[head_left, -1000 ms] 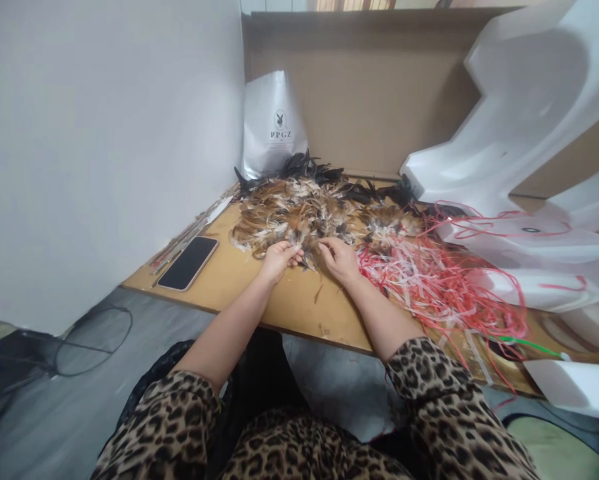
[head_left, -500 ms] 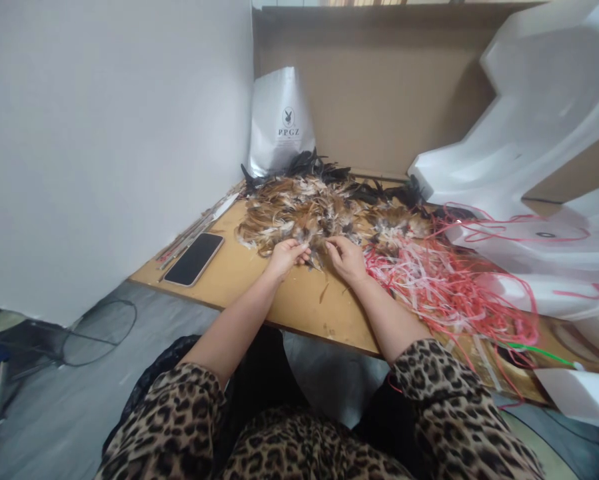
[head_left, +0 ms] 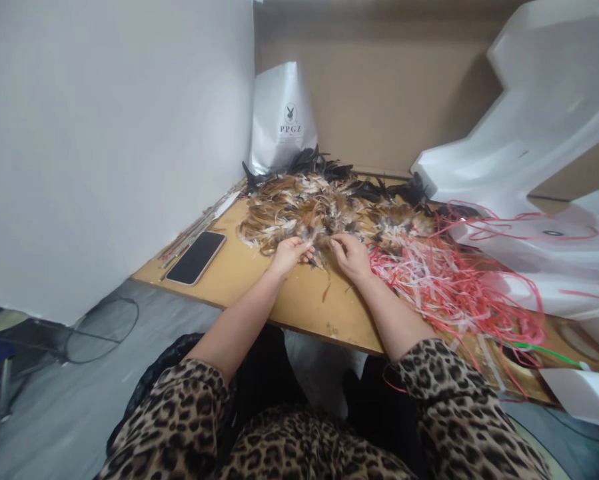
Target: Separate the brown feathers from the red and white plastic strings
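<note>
Off to the left of your left hand (head_left: 290,254) a phone (head_left: 196,257) lies flat. That hand's fingers are curled together, pinching a small tuft at the near edge of the feather pile (head_left: 319,210), which spreads away just beyond both hands. Your right hand (head_left: 352,256), equally near, pinches the same edge; right of it sprawls a tangle of red strips (head_left: 449,280).
</note>
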Demonstrator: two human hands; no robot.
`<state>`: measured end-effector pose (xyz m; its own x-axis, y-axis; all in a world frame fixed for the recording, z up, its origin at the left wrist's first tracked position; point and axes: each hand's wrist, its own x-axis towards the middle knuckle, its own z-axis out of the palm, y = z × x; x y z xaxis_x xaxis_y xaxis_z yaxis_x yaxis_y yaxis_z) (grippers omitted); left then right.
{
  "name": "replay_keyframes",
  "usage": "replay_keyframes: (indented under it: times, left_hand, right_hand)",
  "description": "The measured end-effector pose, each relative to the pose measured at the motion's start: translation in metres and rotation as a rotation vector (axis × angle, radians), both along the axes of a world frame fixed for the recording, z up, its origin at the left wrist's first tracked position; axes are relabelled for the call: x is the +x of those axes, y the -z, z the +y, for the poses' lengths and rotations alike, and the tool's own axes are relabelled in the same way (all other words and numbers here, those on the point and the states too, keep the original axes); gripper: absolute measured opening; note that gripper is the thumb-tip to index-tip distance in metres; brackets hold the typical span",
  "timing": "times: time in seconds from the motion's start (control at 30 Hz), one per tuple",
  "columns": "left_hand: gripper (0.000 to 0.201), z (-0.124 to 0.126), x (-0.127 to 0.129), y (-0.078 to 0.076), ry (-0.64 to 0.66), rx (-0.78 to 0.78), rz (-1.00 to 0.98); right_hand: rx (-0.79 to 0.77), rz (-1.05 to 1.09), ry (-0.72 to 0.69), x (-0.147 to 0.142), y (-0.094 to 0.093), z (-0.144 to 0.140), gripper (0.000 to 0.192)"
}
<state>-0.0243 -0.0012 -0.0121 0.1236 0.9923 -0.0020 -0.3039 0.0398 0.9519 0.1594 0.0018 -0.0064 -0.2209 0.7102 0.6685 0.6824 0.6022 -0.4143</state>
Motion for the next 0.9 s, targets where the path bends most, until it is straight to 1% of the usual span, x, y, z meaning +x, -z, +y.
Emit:
replay_keyframes:
  times: [0.2, 0.47, 0.6, 0.7, 0.77, 0.8, 0.87, 0.9]
  left_hand:
    - [0.025, 0.000, 0.000, -0.001, -0.005, -0.014, 0.011]
    - [0.026, -0.002, 0.002, -0.006, -0.034, -0.026, -0.022]
    - [0.026, 0.000, 0.002, -0.004, -0.019, -0.026, 0.000]
    - [0.027, 0.002, 0.001, -0.002, -0.017, -0.013, 0.005]
    - [0.026, 0.003, 0.001, -0.002, -0.021, -0.014, 0.006]
    - [0.026, 0.003, 0.001, -0.002, -0.022, -0.013, 0.005]
    - [0.025, 0.002, 0.001, -0.002, -0.023, -0.010, 0.001]
    - [0.025, 0.002, 0.001, -0.002, -0.021, -0.008, 0.001]
  right_hand:
    - [0.021, 0.027, -0.018, 0.003, -0.003, 0.000, 0.026]
    - [0.013, 0.031, -0.015, 0.004, -0.001, 0.001, 0.024]
    - [0.005, 0.034, -0.006, 0.005, 0.001, 0.001, 0.023]
    - [0.016, 0.057, 0.026, 0.004, 0.000, 0.000, 0.024]
    - [0.039, 0.138, 0.066, 0.005, -0.006, 0.001, 0.029]
    - [0.058, 0.216, 0.089, 0.007, -0.011, 0.002, 0.034]
    - [0.111, 0.441, 0.139, 0.018, -0.025, 0.005, 0.043]
    - [0.150, 0.583, 0.175, 0.028, -0.033, 0.006, 0.045]
